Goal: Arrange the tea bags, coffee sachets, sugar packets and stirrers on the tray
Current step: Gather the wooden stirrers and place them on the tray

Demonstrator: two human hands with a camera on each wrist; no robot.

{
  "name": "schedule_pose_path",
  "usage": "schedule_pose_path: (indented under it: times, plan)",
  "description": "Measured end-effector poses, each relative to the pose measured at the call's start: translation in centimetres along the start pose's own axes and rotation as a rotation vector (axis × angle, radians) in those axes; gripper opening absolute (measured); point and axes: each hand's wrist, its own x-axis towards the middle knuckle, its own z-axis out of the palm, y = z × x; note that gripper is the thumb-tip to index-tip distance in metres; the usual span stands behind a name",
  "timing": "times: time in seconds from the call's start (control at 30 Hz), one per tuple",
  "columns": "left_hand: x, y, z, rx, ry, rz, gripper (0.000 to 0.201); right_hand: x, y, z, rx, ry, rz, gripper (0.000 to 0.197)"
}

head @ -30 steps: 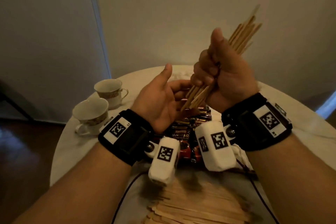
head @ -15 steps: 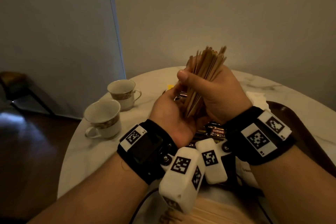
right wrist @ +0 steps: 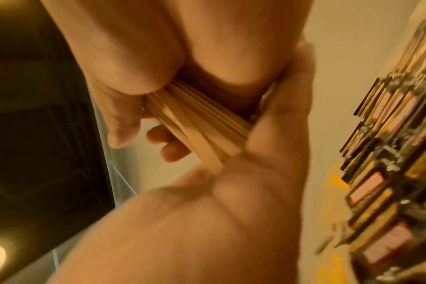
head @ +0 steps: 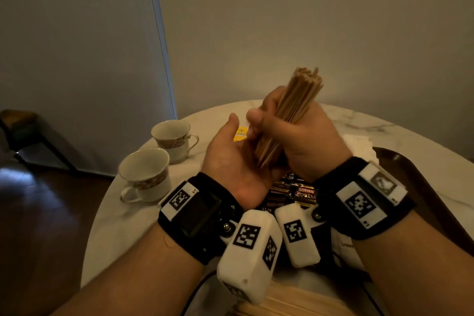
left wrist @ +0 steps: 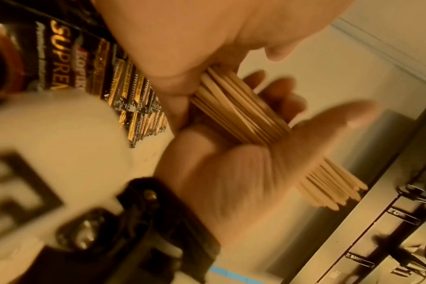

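My right hand (head: 297, 136) grips a thick bundle of wooden stirrers (head: 292, 110), held nearly upright above the table. The bundle's lower ends stand on the palm of my left hand (head: 230, 161), which lies palm up with thumb and fingers loose. In the left wrist view the stirrers (left wrist: 243, 111) cross my left palm (left wrist: 243, 173). In the right wrist view my fingers wrap round the stirrers (right wrist: 202, 123). Black and gold coffee sachets (head: 302, 194) lie in a row under my wrists. A yellow tea bag (head: 240, 133) shows behind my left hand.
Two teacups (head: 143, 174) (head: 171, 136) stand on the round marble table (head: 120, 226) at the left. A dark brown tray (head: 423, 187) lies at the right, white packets (head: 359, 143) behind it. More stirrers (head: 295, 305) lie at the near edge.
My right hand swung the tilted bundle upright and lowered its ends into my left palm. Since half a second ago my left thumb has eased away from the bundle.
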Motion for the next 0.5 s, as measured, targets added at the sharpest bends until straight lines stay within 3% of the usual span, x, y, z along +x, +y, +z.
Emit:
schedule_pose_path:
  times: [0.2,0.33,0.43,0.5]
  plan:
    - [0.3,0.7,-0.5,-0.033,-0.141,0.022,0.088,-0.4,-1.2,0.2,-0.123,-0.083,0.024,0.031]
    - [-0.3,1.8,-0.3,0.221,-0.245,0.255,0.090,-0.6,-2.3,-0.5,-0.384,-0.335,0.214,0.014]
    - [-0.5,2.2,-0.5,0.459,-0.343,0.358,0.097,-0.7,-2.1,-0.3,-0.463,-0.496,0.373,0.013]
    - [-0.9,2.2,-0.3,0.598,-0.374,0.412,0.074,-0.7,-2.2,-0.1,-0.467,-0.535,0.421,0.011]
